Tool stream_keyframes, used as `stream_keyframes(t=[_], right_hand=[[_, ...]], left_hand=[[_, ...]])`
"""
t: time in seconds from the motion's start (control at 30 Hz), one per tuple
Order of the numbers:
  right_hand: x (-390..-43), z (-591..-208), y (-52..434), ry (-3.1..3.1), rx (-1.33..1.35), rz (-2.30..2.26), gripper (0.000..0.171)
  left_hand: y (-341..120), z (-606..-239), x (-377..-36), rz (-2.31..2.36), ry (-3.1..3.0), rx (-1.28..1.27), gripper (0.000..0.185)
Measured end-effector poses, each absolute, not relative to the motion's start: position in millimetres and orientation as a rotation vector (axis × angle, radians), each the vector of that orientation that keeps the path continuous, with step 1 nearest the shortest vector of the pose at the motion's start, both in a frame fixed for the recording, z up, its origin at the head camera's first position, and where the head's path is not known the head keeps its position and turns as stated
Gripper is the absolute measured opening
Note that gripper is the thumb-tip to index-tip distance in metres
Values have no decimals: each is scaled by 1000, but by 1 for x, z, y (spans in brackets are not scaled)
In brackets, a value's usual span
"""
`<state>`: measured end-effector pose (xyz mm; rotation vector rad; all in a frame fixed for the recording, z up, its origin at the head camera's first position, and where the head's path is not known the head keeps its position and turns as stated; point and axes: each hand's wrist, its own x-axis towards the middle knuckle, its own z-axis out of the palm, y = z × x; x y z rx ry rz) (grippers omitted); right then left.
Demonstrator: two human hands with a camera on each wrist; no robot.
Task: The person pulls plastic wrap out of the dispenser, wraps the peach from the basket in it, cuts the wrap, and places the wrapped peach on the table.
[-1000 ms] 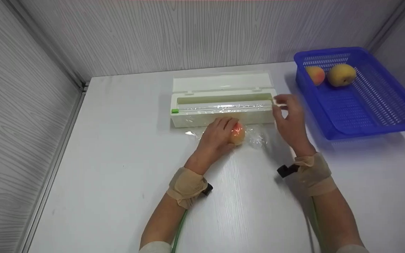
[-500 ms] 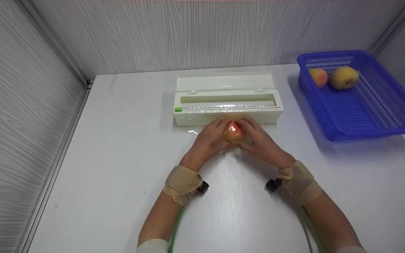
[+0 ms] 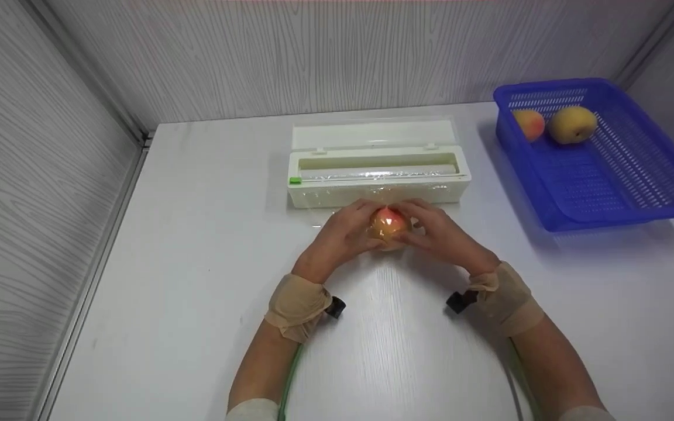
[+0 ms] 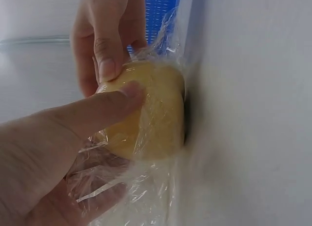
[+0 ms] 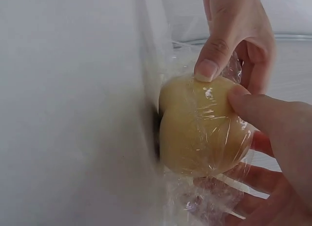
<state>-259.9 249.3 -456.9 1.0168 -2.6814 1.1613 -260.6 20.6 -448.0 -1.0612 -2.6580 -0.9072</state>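
Observation:
Between my two hands a yellow-and-red peach [image 3: 389,224] sits on the white table, with clear cling film [image 5: 207,138] stretched over it. My left hand [image 3: 341,235] grips its left side, thumb pressed on the near face. From the right, my right hand [image 3: 445,238] holds it the same way. Loose, crumpled film [image 4: 146,192] hangs at the peach's side among the left fingers. Just behind the hands stands a white cling film dispenser [image 3: 337,197], lid raised, a roll [image 3: 378,173] inside. The peach's far side is hidden in the wrist views.
At the right stands a blue plastic basket [image 3: 583,222] holding a yellow peach [image 3: 573,124] and a red-tinged peach [image 3: 529,124]. A green slider [image 3: 295,180] sits at the dispenser's left end. Wood-grain panels [image 3: 313,58] enclose the table's back and sides.
My right hand has come from the dispenser's right end to the peach and grips it opposite the left hand. Since then, hands and peach have shifted slightly towards me.

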Motion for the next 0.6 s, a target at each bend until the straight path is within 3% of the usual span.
stream_keyframes(t=[0.23, 0.6], right_hand=[[-260, -452, 252, -2797, 1012, 1209, 51], [-257, -451, 252, -2951, 1011, 1358, 52]], left_hand=[[15, -437, -258, -999, -2843, -1044, 64], [5, -433, -259, -1269, -3071, -988, 50]])
